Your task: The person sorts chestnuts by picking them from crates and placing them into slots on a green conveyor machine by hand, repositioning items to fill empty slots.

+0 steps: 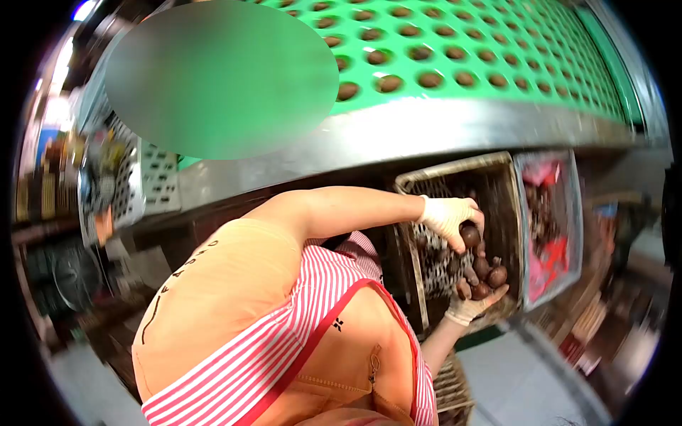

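Observation:
My left hand (457, 220), in a pale glove, reaches into a crate (513, 206) with its fingers curved round a round dark-brown fruit (469, 236). Lower down, my right hand (474, 305), also gloved, is palm up under several similar brown fruits (497, 275) and cups them. Both hands are over the crate, whose slotted floor (435, 277) shows between them. A few more dark round fruits lie inside, partly in shadow. The exact kind of fruit cannot be made out.
A green panel (398, 57) with rows of holes holding brown round items runs behind a metal ledge (426, 121). Right of the crate stands a grey bin (575, 234) with pink plastic and small brown pieces. A perforated white basket (158, 181) is at left. A blurred oval hides part of the view.

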{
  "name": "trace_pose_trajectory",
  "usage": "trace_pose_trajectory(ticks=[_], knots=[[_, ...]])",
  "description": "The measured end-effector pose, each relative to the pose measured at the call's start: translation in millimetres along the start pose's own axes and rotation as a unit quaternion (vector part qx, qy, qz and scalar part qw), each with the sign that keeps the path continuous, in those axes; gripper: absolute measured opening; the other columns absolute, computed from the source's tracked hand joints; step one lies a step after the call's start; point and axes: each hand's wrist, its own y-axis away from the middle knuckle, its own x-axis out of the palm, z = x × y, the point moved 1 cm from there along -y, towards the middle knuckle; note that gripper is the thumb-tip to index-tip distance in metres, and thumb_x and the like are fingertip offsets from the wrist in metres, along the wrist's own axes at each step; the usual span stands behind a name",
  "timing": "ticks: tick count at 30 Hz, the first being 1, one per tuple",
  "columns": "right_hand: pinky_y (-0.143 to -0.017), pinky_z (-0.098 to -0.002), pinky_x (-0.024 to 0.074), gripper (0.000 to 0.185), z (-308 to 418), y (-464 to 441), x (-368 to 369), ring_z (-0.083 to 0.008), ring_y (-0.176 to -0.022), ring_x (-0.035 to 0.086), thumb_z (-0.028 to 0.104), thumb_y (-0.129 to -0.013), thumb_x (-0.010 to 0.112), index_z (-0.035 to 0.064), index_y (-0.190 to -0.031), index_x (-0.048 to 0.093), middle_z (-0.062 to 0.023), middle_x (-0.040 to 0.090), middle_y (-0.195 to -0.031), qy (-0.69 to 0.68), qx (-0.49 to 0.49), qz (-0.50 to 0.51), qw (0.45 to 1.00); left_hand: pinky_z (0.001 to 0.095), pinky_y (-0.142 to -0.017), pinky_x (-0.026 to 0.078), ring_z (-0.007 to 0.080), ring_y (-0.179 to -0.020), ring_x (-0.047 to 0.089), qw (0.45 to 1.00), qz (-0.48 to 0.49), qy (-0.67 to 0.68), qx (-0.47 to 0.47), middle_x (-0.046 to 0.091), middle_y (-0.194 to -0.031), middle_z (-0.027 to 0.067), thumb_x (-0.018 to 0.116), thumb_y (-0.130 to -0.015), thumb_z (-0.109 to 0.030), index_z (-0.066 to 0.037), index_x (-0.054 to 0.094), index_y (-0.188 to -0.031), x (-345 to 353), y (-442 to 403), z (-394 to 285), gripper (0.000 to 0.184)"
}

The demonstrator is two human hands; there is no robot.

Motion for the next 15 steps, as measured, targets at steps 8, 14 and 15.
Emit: trace_pose_trajectory(ticks=[8,14,15], knots=[[-0.044,-0.0213,0.0381,0.053,-117.9,-95.6,128.2,-0.0106,-0.066,0.054,0.032,-0.081,0.074,0.0098,-0.124,0.054,-0.0044,0.061,-0.103,0.524,0.059,0.065,0.847,0.0321,-0.078,0.051,0.0186,-0.091,0.059,0.875,-0.459,-0.001,-0.155,0.060,-0.105,0.0071,0.081,-0.067,-0.027,-0.004,0.058,-0.116,-183.9,281.7,-36.9,0.059],[-0.099,-0.0392,0.0427,0.056,-293.2,-155.9,206.4,-0.0327,-0.112,0.052,0.017,-0.064,0.080,0.0052,-0.116,0.062,-0.0168,0.051,-0.123,0.814,-0.137,0.294,0.482,0.0280,-0.055,0.050,0.0137,-0.083,0.059,0.620,-0.731,0.045,-0.281,0.062,-0.098,0.0013,0.078,-0.076,-0.023,-0.013,0.057,-0.117,-224.0,473.5,-34.5,0.047],[-0.098,-0.0397,0.0439,0.057,-320.5,-159.3,217.7,-0.0358,-0.113,0.051,0.019,-0.063,0.081,0.0096,-0.117,0.063,-0.0191,0.048,-0.126,0.834,-0.109,0.319,0.436,0.0284,-0.055,0.051,0.0146,-0.083,0.060,0.592,-0.741,0.028,-0.318,0.062,-0.098,0.0020,0.079,-0.075,-0.022,-0.013,0.058,-0.116,-227.4,490.2,-27.3,0.047]])
